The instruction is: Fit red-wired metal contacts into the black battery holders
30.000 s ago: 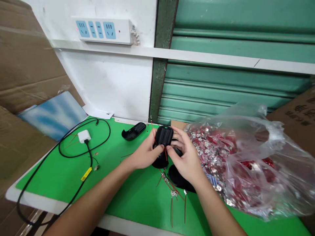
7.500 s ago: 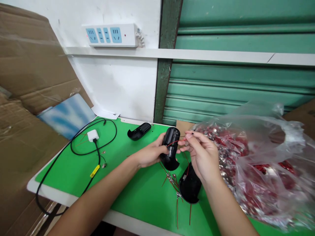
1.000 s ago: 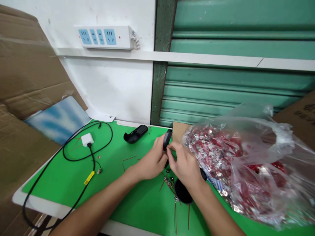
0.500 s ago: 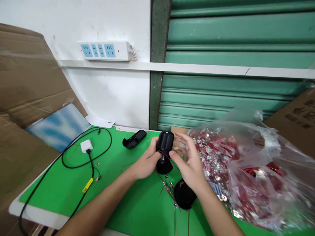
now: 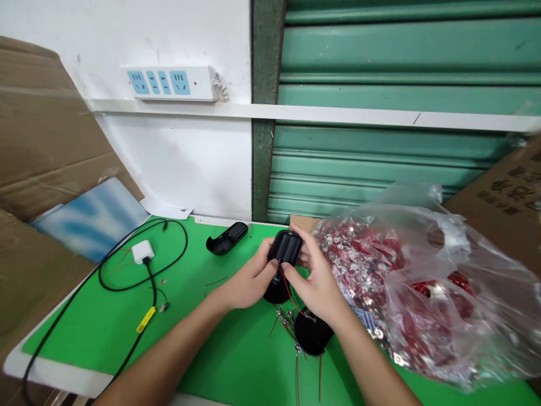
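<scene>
Between both hands is a black plastic housing [image 5: 286, 246] with long grooves in its upper part and a rounded lower end, held tilted above the table. My left hand [image 5: 249, 282] grips its left side, thumb on the front. My right hand [image 5: 316, 282] wraps its right side, and the thumb presses near the middle, where a thin red wire [image 5: 291, 294] comes out and hangs down. Whether the thumbs pinch the wire, I cannot tell. Below lie a black shell [image 5: 311, 335], partly behind my right wrist, and small metal contacts [image 5: 284, 317] with red wires.
Another black shell [image 5: 227, 239] lies at the back of the green table surface [image 5: 228, 349]. A white adapter [image 5: 142, 251] with a black cable is at left. On the right, a clear plastic bag [image 5: 422, 293] bulges with metal parts and red wires. Cardboard [image 5: 51, 146] stands at left.
The housing has tilted more to the right. My right hand's fingers, loose and apart before, have closed round its right side, and the thumb now rests nearer the wire. The view has shifted slightly.
</scene>
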Tool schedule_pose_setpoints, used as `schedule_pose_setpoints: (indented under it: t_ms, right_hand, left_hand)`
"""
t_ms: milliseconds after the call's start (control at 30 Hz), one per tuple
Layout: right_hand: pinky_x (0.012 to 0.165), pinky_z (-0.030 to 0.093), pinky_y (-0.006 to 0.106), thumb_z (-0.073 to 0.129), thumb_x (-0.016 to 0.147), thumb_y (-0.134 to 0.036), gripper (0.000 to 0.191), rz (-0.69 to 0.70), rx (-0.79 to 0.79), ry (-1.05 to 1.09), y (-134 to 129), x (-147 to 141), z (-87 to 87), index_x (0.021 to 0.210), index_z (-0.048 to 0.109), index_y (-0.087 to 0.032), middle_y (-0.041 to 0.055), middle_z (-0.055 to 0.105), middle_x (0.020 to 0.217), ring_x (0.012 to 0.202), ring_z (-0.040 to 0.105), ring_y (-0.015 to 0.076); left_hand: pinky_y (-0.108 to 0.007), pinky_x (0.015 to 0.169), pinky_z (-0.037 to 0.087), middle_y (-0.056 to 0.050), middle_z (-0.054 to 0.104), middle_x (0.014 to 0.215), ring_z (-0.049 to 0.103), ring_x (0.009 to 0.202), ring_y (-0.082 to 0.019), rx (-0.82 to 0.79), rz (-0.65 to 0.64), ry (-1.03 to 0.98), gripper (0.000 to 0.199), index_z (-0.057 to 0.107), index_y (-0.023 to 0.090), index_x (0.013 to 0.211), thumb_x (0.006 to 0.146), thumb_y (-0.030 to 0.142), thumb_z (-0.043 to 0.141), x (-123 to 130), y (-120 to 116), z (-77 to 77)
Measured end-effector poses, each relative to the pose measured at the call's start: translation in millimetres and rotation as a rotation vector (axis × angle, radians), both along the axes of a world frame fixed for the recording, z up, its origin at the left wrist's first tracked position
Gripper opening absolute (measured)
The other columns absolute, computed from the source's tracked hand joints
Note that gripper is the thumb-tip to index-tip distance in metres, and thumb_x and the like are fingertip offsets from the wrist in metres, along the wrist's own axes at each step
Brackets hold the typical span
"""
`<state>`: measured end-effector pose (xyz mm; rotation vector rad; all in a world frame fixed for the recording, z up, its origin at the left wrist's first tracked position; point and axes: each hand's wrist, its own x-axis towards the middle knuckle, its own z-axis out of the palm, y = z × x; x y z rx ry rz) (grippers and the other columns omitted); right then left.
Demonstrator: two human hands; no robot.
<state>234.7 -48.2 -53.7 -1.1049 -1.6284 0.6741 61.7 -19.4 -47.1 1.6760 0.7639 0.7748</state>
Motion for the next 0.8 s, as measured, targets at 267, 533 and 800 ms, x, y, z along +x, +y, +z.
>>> schedule_pose_setpoints:
  t_ms: [267,533,800]
  right_hand:
    - [0.095,0.065,0.038,0.059,0.093,-0.013,0.065,0.004,-0.030,0.009,-1.1,-4.4,-2.2,0.154,0.041,-0.027,0.0135,0.067,0.141,0.110,0.076,0.0210]
    - [0.091,0.065,0.039,0.058,0.098,-0.017,0.066,-0.060,-0.025,-0.054,-2.1,-6.7,-13.5,0.159,0.035,-0.027,0.0169,0.059,0.151,0.127,0.069,0.0264]
    - [0.100,0.062,0.044,0.056,0.096,-0.015,0.063,-0.109,0.005,-0.043,-1.8,-13.9,-17.5,0.155,0.037,-0.025,0.0164,0.062,0.144,0.130,0.067,0.0263]
  left_hand:
    - [-0.042,0.119,0.045,-0.011,0.057,0.133,0.055,0.124,-0.022,0.059,-0.002,0.064,0.039,0.039,0.018,0.138,0.104,0.036,0.037,0.0,1.3,-2.1]
    - [-0.043,0.117,0.047,-0.012,0.059,0.130,0.057,0.123,-0.021,0.084,0.006,0.067,0.038,0.039,0.019,0.138,0.105,0.037,0.033,1.0,0.7,-6.4]
    - [-0.043,0.117,0.047,-0.016,0.059,0.135,0.058,0.124,-0.022,0.129,0.002,0.107,0.043,0.036,0.016,0.144,0.105,0.034,0.032,1.1,0.3,-3.3]
